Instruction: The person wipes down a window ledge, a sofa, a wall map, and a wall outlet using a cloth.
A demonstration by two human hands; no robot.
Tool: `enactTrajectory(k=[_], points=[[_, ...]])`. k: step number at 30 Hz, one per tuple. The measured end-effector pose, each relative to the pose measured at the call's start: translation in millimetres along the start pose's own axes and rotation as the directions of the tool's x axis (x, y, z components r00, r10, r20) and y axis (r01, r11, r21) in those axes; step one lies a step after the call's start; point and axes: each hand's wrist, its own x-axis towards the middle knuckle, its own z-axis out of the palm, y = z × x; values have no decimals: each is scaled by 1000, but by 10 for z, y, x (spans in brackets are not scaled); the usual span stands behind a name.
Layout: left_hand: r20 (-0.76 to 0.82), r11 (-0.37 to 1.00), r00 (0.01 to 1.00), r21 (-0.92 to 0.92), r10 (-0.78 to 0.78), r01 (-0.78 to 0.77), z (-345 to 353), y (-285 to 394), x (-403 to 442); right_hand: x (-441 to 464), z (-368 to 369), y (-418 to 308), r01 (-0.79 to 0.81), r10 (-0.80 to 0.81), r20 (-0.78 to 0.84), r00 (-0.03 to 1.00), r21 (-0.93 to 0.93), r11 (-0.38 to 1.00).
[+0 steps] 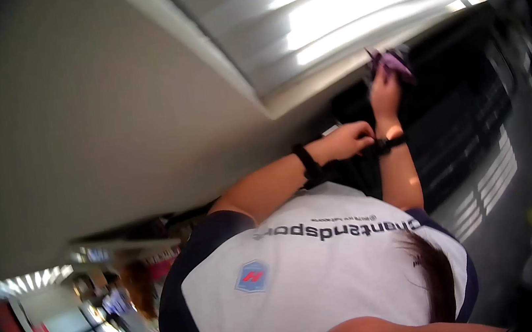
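My right hand (384, 92) stretches forward and is closed on a crumpled purple cloth (394, 65) with darker parts, beside the pale sill (316, 87) below the slatted blind. A black band (391, 144) circles my right wrist. My left hand (346, 141) is bent across in front of me, its fingers curled in close to that wrist. What the left fingers hold, if anything, cannot be made out. Another black band (306, 161) sits round my left wrist.
A bright slatted blind (353, 9) fills the top, next to a plain wall (107, 119). A large dark ribbed surface (463, 95) lies to the right of my hands. Blurred shelves (123, 246) with goods are at lower left, and grey floor (503, 203) shows at right.
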Motion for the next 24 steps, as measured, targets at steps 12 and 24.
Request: enactTrajectory(k=[12,24], points=[[-383,988,920,154,81,-23,229,-160,-347,-313,60,-535,132,-240,443,864,260,957],[-589,861,766,499,258,94,185,-495,-2702,-470,-418,-736,541,-569,522,635,225,810]])
